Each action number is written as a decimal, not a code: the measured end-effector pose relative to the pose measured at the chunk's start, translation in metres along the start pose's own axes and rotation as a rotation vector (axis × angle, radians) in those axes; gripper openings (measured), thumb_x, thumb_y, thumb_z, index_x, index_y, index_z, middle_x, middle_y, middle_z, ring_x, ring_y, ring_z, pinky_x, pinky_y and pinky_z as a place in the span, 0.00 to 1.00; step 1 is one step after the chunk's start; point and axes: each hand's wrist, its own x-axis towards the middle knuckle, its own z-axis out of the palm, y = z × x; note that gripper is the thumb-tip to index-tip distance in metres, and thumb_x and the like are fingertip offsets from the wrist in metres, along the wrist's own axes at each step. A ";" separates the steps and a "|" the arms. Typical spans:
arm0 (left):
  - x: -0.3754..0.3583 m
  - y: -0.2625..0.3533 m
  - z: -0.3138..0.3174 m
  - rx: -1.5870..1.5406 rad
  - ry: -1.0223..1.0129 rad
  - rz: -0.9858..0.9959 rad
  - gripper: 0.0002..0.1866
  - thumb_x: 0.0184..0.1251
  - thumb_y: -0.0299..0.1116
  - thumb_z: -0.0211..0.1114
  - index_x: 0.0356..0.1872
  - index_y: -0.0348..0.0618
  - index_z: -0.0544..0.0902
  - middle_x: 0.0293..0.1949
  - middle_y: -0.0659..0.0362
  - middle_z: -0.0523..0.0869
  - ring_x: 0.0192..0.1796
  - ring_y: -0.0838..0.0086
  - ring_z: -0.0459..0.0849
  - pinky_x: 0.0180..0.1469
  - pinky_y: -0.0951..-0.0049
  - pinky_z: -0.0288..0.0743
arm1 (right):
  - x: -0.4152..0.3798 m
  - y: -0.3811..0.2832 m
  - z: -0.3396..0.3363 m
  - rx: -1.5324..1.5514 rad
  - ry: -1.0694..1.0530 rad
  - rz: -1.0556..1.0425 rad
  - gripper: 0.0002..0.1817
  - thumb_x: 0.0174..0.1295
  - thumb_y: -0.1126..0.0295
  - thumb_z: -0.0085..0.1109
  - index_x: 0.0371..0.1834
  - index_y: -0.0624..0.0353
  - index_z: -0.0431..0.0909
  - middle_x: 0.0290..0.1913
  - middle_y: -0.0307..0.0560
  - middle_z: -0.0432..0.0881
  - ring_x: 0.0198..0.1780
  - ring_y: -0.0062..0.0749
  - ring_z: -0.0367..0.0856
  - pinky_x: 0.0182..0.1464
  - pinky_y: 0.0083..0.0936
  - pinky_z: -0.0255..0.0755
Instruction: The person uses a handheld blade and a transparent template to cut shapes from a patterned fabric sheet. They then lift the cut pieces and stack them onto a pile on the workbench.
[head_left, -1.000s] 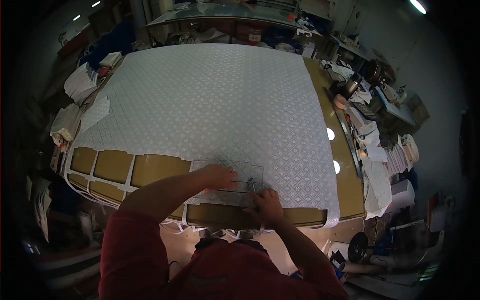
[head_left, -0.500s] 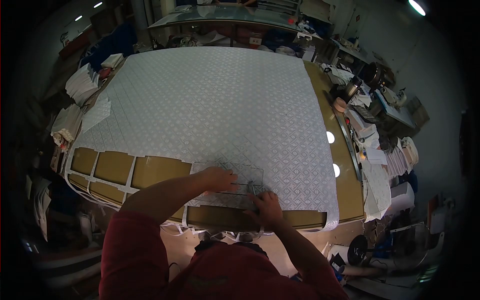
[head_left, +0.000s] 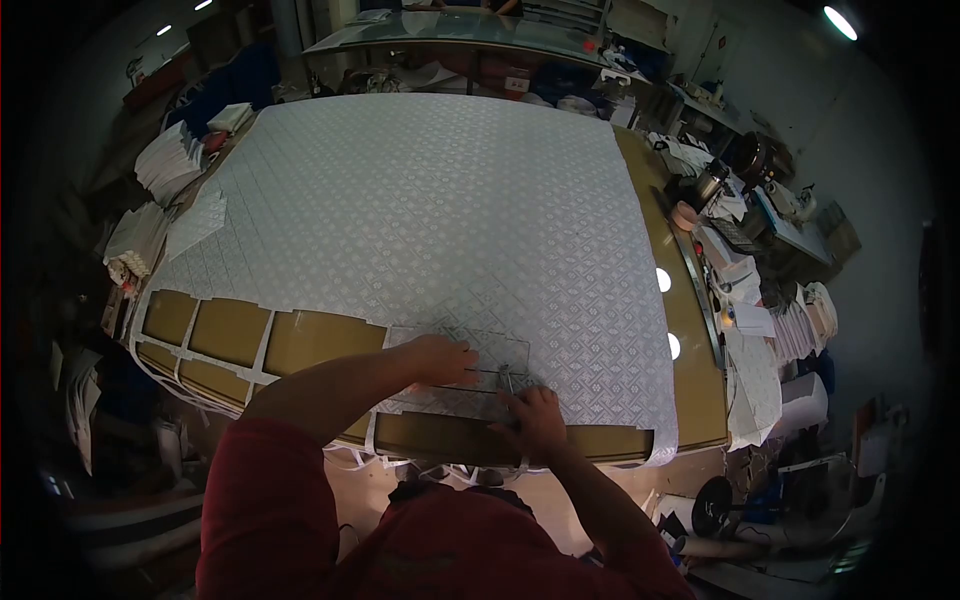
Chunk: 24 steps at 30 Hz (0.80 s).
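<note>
White patterned fabric point(head_left: 430, 210) lies spread over the brown table point(head_left: 700, 390), with cut-out openings along its near left side. My left hand point(head_left: 442, 361) rests on the fabric near the front edge, its fingers bent toward the right; whether it grips the cloth is hard to see. Just right of it, my right hand point(head_left: 535, 415) is closed around scissors point(head_left: 508, 380), whose metal part shows above the fingers. Dark lines run across the fabric between the two hands.
Stacked fabric pieces point(head_left: 170, 160) lie at the left edge. A metal ruler point(head_left: 701, 290), a tape roll point(head_left: 684, 215) and a thermos point(head_left: 711, 178) are at the right. A fan point(head_left: 712, 507) stands lower right. Beyond is a glass-topped table point(head_left: 470, 32) with a person behind it.
The view has shifted very slightly. Both hands stay nearly in place, and the scissors' metal part appears a little changed in angle.
</note>
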 end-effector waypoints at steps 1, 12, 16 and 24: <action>0.000 0.000 0.000 -0.015 0.000 -0.002 0.28 0.78 0.58 0.50 0.57 0.42 0.77 0.52 0.42 0.82 0.49 0.43 0.87 0.50 0.48 0.83 | 0.000 0.000 0.000 0.003 0.005 -0.006 0.34 0.58 0.46 0.71 0.65 0.49 0.79 0.48 0.51 0.76 0.52 0.50 0.74 0.56 0.45 0.68; -0.004 0.003 -0.011 0.153 -0.043 0.152 0.29 0.78 0.59 0.50 0.58 0.42 0.77 0.54 0.41 0.81 0.51 0.43 0.87 0.51 0.47 0.82 | 0.001 -0.001 -0.001 -0.005 0.017 -0.014 0.33 0.57 0.45 0.72 0.64 0.49 0.80 0.47 0.51 0.76 0.51 0.50 0.74 0.55 0.46 0.68; -0.001 0.003 -0.003 -0.053 -0.014 -0.043 0.29 0.78 0.60 0.50 0.58 0.42 0.77 0.54 0.41 0.81 0.51 0.43 0.87 0.52 0.46 0.81 | 0.001 -0.003 -0.003 -0.005 0.007 -0.005 0.33 0.58 0.46 0.72 0.64 0.48 0.79 0.48 0.51 0.76 0.51 0.50 0.74 0.55 0.46 0.68; -0.008 0.010 -0.016 0.169 -0.037 0.097 0.22 0.79 0.53 0.51 0.59 0.50 0.78 0.52 0.47 0.81 0.50 0.48 0.87 0.47 0.50 0.84 | 0.000 -0.001 -0.002 0.005 0.013 -0.005 0.33 0.58 0.46 0.72 0.65 0.48 0.79 0.48 0.51 0.76 0.52 0.51 0.74 0.55 0.46 0.68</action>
